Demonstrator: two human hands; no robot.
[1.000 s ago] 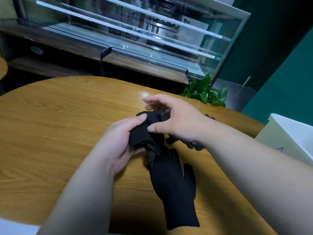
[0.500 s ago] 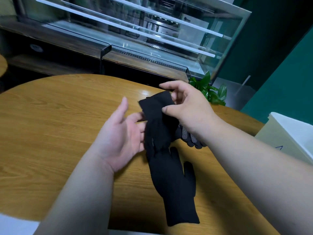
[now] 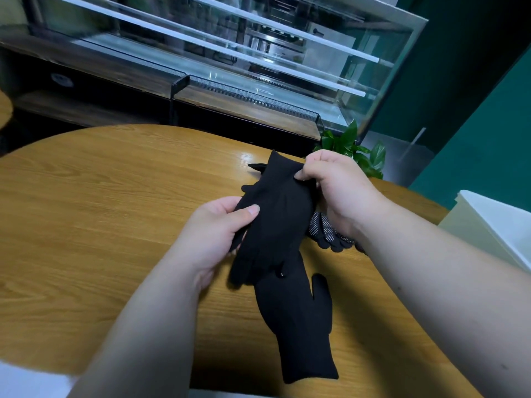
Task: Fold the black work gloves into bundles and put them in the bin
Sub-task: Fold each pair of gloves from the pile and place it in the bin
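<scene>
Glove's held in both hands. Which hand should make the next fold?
Right, probably. The right hand pinches the top end of the glove, free to swing down over the rest. The left hand grips the glove's middle, better placed as the anchor.

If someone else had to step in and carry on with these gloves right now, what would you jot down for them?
Left hand: grips the side of the held glove.
Right hand: pinches its upper end. The glove hangs unfolded above the table.
Second glove: flat on the table, below the held one.
Dotted glove: on the table under the right wrist.
Bin: at the right edge; no bundle shows in the part in view.
Done: no bundle visible.
Left: fold the gloves into bundles, drop them in the bin.
</scene>
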